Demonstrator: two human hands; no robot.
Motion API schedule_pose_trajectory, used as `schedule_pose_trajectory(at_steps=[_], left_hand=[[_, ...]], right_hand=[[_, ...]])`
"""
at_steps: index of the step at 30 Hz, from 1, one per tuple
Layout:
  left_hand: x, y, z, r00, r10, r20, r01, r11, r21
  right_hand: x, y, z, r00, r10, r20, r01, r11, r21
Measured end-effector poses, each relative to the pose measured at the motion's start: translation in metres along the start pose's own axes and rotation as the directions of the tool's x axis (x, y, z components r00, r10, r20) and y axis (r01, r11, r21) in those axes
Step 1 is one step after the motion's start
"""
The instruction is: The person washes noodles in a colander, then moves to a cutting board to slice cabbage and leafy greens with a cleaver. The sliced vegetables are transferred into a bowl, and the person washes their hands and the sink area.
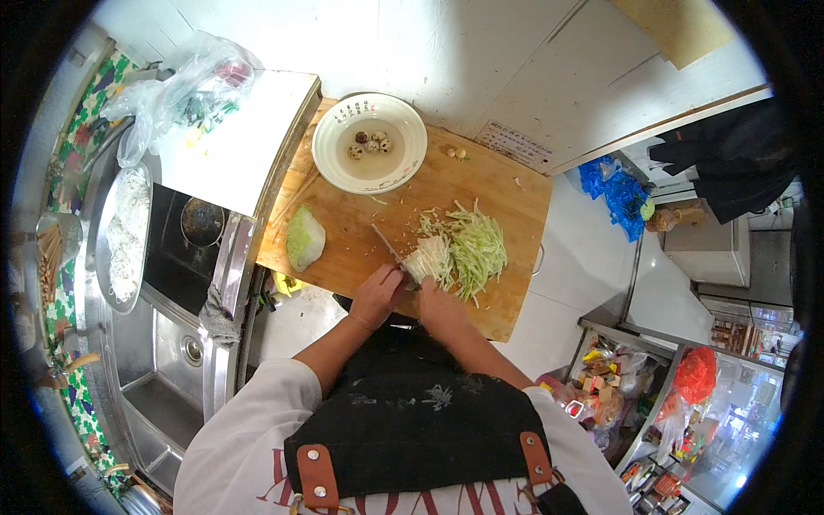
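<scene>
Here, left hand (376, 297) and right hand (443, 311) crowd a knife (385, 242) by the near edge of the board (348, 249), finger grips unclear; slipping cabbage (428, 258) risks cuts.

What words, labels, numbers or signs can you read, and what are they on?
White bowl: dark characters, red marks inside the far rim; too small to read.
White wall label: rows of print; too small.
White shirt: red letters, cut off by black apron, not fully readable.
Packages at right: any print too small.
</scene>
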State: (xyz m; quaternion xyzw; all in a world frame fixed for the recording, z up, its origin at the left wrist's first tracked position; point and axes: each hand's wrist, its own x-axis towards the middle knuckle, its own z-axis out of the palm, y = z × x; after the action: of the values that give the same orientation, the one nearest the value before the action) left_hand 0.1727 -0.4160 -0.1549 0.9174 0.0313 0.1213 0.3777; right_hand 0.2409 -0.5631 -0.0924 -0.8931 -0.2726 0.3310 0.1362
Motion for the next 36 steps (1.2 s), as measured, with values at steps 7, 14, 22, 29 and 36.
schedule_pose_trajectory(at_steps=[7,14,22,29,36], left_hand=[[0.031,0.005,0.010,0.977,-0.203,0.067,0.202,0.979,0.018],[0.025,-0.005,-0.002,0.997,0.039,0.072,-0.036,0.998,-0.043],[0.015,-0.013,0.007,0.995,0.017,0.098,-0.015,1.000,-0.028],[0.012,-0.015,0.006,0.995,0.063,0.079,-0.059,0.997,-0.044],[0.006,-0.016,-0.022,0.997,0.077,0.029,-0.075,0.994,-0.075]], right_hand=[[0.005,0.020,-0.012,0.990,0.120,-0.075,-0.116,0.992,0.055],[-0.005,0.000,-0.029,0.995,0.095,0.022,-0.097,0.990,0.105],[0.002,-0.011,-0.028,0.988,0.142,0.062,-0.145,0.988,0.053],[0.000,-0.006,-0.018,0.991,0.132,0.020,-0.133,0.987,0.088],[-0.006,-0.002,-0.014,0.998,0.064,0.027,-0.065,0.997,0.037]])
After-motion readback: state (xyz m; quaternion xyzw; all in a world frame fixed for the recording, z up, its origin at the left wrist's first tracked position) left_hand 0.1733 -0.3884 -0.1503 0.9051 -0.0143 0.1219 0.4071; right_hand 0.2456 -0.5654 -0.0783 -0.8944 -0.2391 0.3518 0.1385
